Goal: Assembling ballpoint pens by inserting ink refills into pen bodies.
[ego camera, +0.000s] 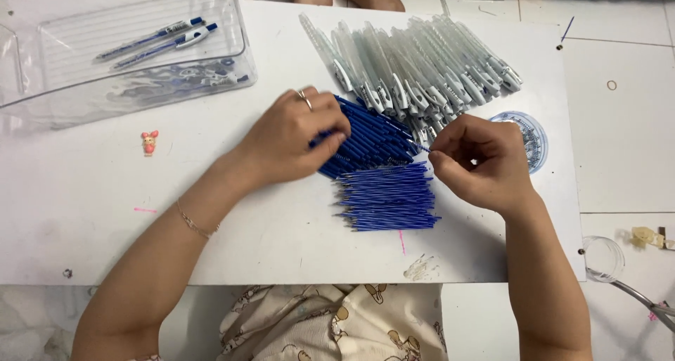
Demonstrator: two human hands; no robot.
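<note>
The heap of dark blue pen barrels (373, 139) lay at the centre of the white board (91, 213) and served as the reference point. The left hand (295, 136) rested on the left end of that heap, fingers curled down over several barrels, touching them; whether any one barrel was pinched could not be told. The right hand (478, 160) was just right of the heap, thumb and forefinger closed narrowly on one thin blue ink refill (420, 148), whose tip pointed toward the heap. A stack of thin blue ink refills (387, 198) lay directly below the heap, touching its lower edge. A fan of clear plastic pen casings with white clips (422, 69) spread above and to the right of the heap. A clear plastic tray (232, 80) stood well left and above the heap, holding two assembled blue pens (158, 41). A small pink figurine (149, 142) lay left of the heap, on the board.
</note>
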